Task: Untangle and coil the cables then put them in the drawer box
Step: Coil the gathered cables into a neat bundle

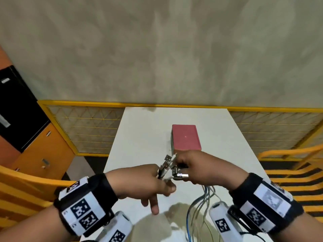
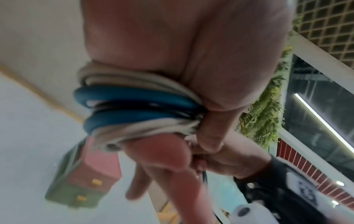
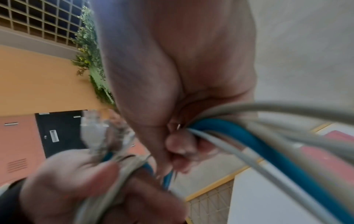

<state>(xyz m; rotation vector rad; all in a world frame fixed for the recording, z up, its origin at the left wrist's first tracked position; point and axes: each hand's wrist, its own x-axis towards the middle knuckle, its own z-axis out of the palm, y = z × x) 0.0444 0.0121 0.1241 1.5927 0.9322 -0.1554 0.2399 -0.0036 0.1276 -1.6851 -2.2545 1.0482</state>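
Blue and white cables (image 1: 199,203) gathered above desk (image 1: 139,137), plug ends (image 1: 167,165) bunched; left hand (image 1: 139,182) grips coiled loops, right hand (image 1: 195,165) pinches strands, tails hang loose; coiling seems partly done; pink drawer box (image 1: 186,137) just beyond hands, apparently closed, nothing stored yet

Even, diffuse indoor light in the head view; strong wide-angle bowing at the edges. A soft shadow falls on the white rectangular table (image 1: 139,137) near its front edge. Both wrist views are heavily motion-blurred; a bright ceiling light strip (image 2: 323,119) glares at right.
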